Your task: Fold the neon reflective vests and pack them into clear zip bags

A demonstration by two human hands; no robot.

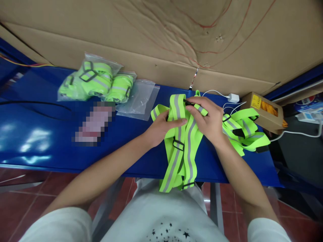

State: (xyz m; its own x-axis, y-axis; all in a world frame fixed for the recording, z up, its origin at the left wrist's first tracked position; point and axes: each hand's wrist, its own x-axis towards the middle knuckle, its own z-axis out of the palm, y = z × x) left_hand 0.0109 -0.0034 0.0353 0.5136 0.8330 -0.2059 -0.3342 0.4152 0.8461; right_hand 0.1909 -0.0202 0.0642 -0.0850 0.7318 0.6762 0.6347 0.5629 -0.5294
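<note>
A neon-yellow strap with a grey reflective stripe (pixel 190 151) hangs in several lengths over the front edge of the blue table, with black slider buckles on it. My left hand (pixel 163 126) is closed round its upper left part, the thumb lying across the stripe. My right hand (pixel 207 116) pinches the strap's upper right part beside a black clip (pixel 188 102), and a short strap end sticks out between its fingers. Other neon straps (pixel 244 131) lie in a loose heap right of my right hand.
Clear bags of neon straps (pixel 97 79) lie at the back left, beside flat clear bags (pixel 140 99). A blurred-out flat object (pixel 94 124) is on the blue table (pixel 30 134). A cardboard box (pixel 264 112), a white charger (pixel 233 97) and cables are at the right. Cardboard stands behind.
</note>
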